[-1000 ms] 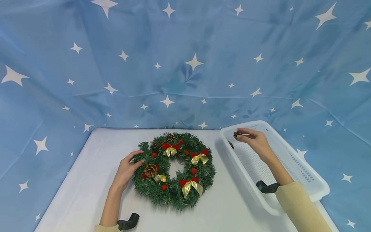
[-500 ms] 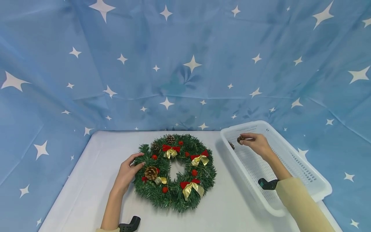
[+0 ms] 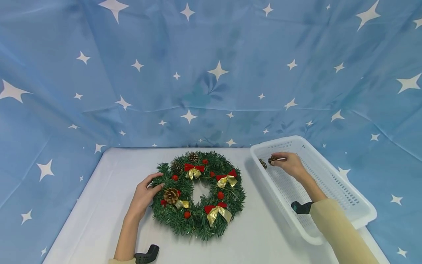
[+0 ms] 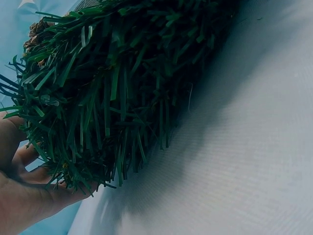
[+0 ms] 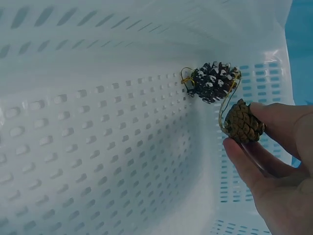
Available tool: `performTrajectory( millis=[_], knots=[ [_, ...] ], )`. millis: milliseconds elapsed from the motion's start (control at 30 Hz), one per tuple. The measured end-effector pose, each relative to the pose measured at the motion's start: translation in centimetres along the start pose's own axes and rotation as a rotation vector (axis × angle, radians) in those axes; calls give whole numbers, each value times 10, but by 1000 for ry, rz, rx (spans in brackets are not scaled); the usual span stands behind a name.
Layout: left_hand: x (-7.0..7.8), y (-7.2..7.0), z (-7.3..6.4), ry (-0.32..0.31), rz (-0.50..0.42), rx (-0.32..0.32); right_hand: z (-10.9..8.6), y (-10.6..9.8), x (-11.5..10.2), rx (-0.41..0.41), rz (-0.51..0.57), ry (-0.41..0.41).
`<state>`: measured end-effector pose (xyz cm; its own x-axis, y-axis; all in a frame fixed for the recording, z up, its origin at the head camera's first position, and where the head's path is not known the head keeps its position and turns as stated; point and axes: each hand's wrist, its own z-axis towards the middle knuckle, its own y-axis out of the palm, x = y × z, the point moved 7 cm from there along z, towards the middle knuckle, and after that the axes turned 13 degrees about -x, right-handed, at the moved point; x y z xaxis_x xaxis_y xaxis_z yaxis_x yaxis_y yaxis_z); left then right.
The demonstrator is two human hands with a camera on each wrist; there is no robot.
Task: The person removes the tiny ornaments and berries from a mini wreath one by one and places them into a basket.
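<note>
A green Christmas wreath (image 3: 230, 201) with red-and-gold bows, red berries and pine cones lies on the white table. My left hand (image 3: 143, 194) grips its left edge; in the left wrist view the thumb and fingers (image 4: 44, 196) go round the greenery, which hides some fingertips. Inside the white basket, my right hand (image 3: 291, 165) pinches a small brown pine cone (image 5: 243, 122) between thumb and fingers. A gold thread loop (image 5: 222, 112) trails from this cone. Close beside it, a dark pine cone with white tips (image 5: 212, 82) rests at the basket's far end.
The white perforated basket (image 3: 356, 216) stands at the right of the table (image 3: 99, 205), set at a slant. Behind the table hangs a blue cloth (image 3: 158, 84) with white stars. Each wrist wears a black camera band (image 3: 146, 255).
My right hand has come down a little inside the basket with the pine cone, nearer to the dark cone. The left hand and the wreath stay in place.
</note>
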<state>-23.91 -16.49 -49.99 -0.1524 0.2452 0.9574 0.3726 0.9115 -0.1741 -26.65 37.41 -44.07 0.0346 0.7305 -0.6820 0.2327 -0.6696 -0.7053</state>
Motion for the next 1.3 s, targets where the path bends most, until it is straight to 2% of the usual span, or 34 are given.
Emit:
performTrajectory(
  millis=[433, 833, 1300],
  knots=[
    [-2, 0, 0, 14, -17, -2, 9, 11, 2, -32, -53, 4],
    [0, -1, -1, 28, -22, -3, 13, 14, 3, -21, -112, 2],
    [2, 0, -3, 26, -20, -11, 14, 14, 7, -27, -129, 0]
  ],
)
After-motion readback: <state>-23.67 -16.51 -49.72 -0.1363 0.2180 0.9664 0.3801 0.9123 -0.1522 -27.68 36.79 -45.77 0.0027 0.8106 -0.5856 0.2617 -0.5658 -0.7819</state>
